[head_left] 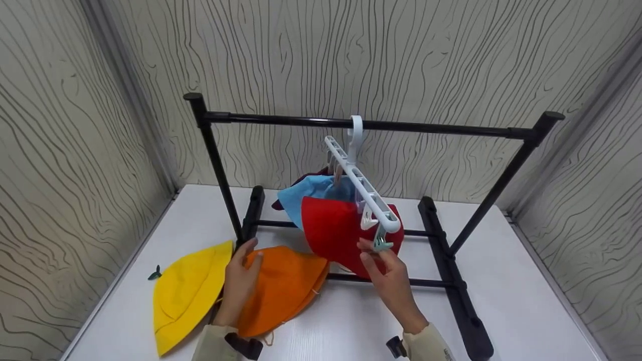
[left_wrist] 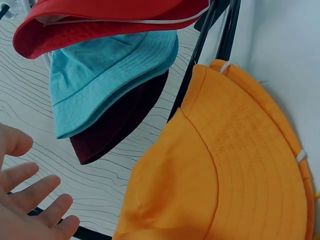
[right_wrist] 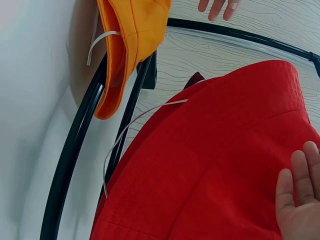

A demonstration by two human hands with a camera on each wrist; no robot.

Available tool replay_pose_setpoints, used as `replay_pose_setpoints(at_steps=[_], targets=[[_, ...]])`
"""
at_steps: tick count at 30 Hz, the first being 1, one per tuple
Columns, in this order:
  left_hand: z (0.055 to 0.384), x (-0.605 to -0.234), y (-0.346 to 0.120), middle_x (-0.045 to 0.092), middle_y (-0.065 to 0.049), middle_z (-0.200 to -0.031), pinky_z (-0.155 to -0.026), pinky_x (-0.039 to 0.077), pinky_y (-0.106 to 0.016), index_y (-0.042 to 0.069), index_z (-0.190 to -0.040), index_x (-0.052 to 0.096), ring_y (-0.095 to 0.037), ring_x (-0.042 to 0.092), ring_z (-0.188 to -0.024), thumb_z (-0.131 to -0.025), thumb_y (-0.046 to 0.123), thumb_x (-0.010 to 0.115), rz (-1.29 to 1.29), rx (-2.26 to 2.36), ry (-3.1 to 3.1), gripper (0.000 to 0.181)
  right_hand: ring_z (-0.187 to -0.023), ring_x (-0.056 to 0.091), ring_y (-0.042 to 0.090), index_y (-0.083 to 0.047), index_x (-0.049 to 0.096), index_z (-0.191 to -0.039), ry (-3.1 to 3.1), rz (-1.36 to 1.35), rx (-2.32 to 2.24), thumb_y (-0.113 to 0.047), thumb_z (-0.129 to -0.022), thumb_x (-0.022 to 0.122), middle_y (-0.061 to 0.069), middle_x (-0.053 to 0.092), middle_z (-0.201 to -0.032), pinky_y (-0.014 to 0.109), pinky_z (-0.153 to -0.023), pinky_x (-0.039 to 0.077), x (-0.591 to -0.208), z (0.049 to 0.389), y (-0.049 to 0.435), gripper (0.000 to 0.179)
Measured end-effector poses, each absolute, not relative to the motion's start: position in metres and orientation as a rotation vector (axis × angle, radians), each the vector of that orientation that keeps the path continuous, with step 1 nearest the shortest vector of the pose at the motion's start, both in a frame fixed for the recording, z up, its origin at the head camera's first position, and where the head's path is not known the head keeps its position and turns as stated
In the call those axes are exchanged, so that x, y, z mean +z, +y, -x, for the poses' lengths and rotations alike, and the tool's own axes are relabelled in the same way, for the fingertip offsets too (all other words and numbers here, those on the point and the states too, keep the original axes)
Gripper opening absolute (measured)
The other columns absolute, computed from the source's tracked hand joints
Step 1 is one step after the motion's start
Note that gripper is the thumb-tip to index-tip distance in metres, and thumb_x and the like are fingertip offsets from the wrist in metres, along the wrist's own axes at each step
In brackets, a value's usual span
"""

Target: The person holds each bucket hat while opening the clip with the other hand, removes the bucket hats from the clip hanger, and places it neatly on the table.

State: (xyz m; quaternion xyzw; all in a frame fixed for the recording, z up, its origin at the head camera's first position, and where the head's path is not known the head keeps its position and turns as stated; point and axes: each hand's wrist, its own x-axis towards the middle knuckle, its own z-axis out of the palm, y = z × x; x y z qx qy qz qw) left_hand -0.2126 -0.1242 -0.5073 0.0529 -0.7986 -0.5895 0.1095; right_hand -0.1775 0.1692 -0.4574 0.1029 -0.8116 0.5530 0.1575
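A white clip hanger (head_left: 363, 185) hangs from the black bar, end toward me. Clipped along it are a red bucket hat (head_left: 331, 228), a light blue hat (head_left: 311, 189) and a dark maroon hat (left_wrist: 122, 120). My right hand (head_left: 388, 281) is at the hanger's near end, fingers beside a pale green clip (head_left: 382, 241) and close to the red hat. In the right wrist view its fingers look extended. My left hand (head_left: 241, 281), fingers spread and holding nothing, is over the left edge of an orange hat (head_left: 286, 281) on the table.
A yellow hat (head_left: 188, 296) with a small green sprout (head_left: 155, 273) lies at the left. The black rack's bar (head_left: 426, 127) spans overhead, and its feet (head_left: 464, 311) and lower rails (head_left: 431, 283) stand on the white table (head_left: 531, 301). Patterned panels (head_left: 301, 55) enclose the back and sides.
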Motion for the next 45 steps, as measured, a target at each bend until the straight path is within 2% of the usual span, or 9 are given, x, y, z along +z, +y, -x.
replay_pose_setpoints(at_steps=[7, 13, 18, 22, 25, 38, 45], targets=[[0.214, -0.493, -0.118, 0.052, -0.013, -0.141, -0.109, 0.039, -0.048, 0.009, -0.137, 0.051, -0.031, 0.047, -0.132, -0.097, 0.016, 0.055, -0.144, -1.717, -2.342, 0.041, -0.114, 0.056, -0.006, -0.005, 0.063, -0.121, -2.205, -0.41, 1.404, -0.009, -0.091, 0.065, 0.005, 0.067, -0.122, 0.012, -0.095, 0.045, -0.456, 0.179, 0.177, 0.03], [0.214, -0.476, -0.111, 0.052, -0.011, -0.141, -0.108, 0.039, -0.044, 0.011, -0.136, 0.052, -0.028, 0.046, -0.134, -0.095, 0.015, 0.058, -0.073, -1.661, -2.332, 0.042, -0.121, 0.049, -0.009, 0.001, 0.063, -0.117, -2.096, -0.5, 1.226, 0.005, -0.084, 0.067, 0.013, 0.066, -0.12, 0.01, -0.097, 0.041, -0.453, 0.182, 0.184, 0.033], [0.214, -0.461, -0.105, 0.054, -0.009, -0.14, -0.111, 0.035, -0.049, 0.011, -0.136, 0.053, -0.028, 0.045, -0.134, -0.095, 0.015, 0.059, 0.068, -1.593, -2.307, 0.042, -0.116, 0.05, -0.008, 0.003, 0.066, -0.109, -2.017, -0.491, 1.096, 0.014, -0.076, 0.07, 0.016, 0.065, -0.114, 0.009, -0.097, 0.041, -0.449, 0.185, 0.189, 0.035], [0.215, -0.45, -0.101, 0.053, -0.006, -0.141, -0.112, 0.033, -0.052, 0.012, -0.137, 0.052, -0.028, 0.044, -0.136, -0.095, 0.018, 0.06, 0.134, -1.589, -2.302, 0.043, -0.111, 0.051, -0.002, 0.001, 0.067, -0.109, -1.975, -0.463, 1.017, 0.016, -0.073, 0.072, 0.015, 0.063, -0.11, 0.006, -0.095, 0.04, -0.446, 0.188, 0.193, 0.04], [0.218, -0.444, -0.097, 0.053, -0.007, -0.141, -0.112, 0.033, -0.052, 0.012, -0.137, 0.052, -0.028, 0.043, -0.136, -0.095, 0.017, 0.059, 0.192, -1.6, -2.286, 0.043, -0.111, 0.049, 0.0, 0.001, 0.067, -0.112, -1.966, -0.438, 0.984, 0.016, -0.072, 0.073, 0.014, 0.062, -0.112, 0.005, -0.096, 0.039, -0.443, 0.189, 0.196, 0.043], [0.228, -0.423, -0.084, 0.053, -0.011, -0.141, -0.111, 0.035, -0.052, 0.01, -0.137, 0.052, -0.03, 0.045, -0.133, -0.096, 0.019, 0.058, 0.441, -1.6, -2.24, 0.042, -0.119, 0.041, -0.007, 0.005, 0.059, -0.123, -2.002, -0.38, 1.014, 0.021, -0.072, 0.068, 0.019, 0.06, -0.123, 0.005, -0.096, 0.038, -0.437, 0.202, 0.208, 0.055], [0.231, -0.414, -0.073, 0.054, -0.008, -0.139, -0.109, 0.038, -0.05, 0.011, -0.137, 0.052, -0.027, 0.048, -0.131, -0.097, 0.024, 0.058, 0.507, -1.544, -2.277, 0.043, -0.124, 0.039, -0.006, 0.0, 0.053, -0.133, -2.068, -0.348, 1.04, 0.016, -0.078, 0.066, 0.016, 0.054, -0.135, 0.004, -0.094, 0.038, -0.432, 0.21, 0.212, 0.058]])
